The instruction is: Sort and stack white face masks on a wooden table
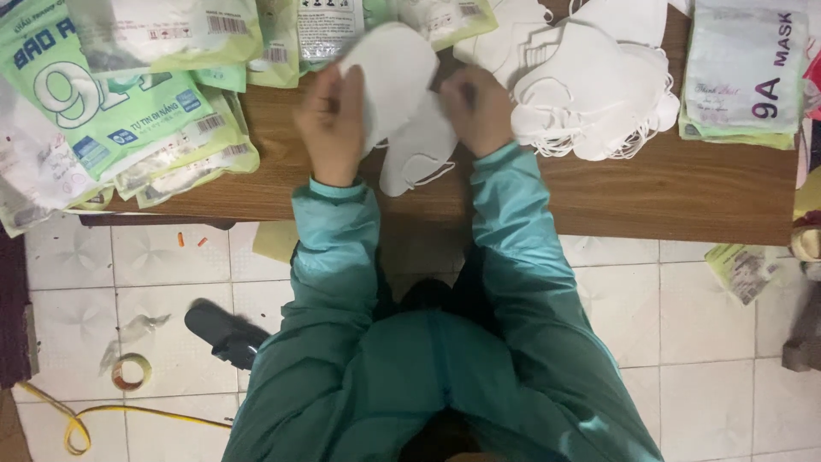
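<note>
Masks in hand: we see white face masks (402, 103) slanting between both hands, above the counter (650, 192) edge.
Left hand (332, 120): grasping the masks' upper-left side.
Right hand (479, 109): gripping their right edge.
Mask pile (599, 85): right of the held masks, nearer our right hand.

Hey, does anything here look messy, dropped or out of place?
Yes, on the tiled floor: a roll of tape lies by a yellow cord, with a flat packet dropped at right. On the table, the green packets overhang the front edge in a loose heap.
</note>
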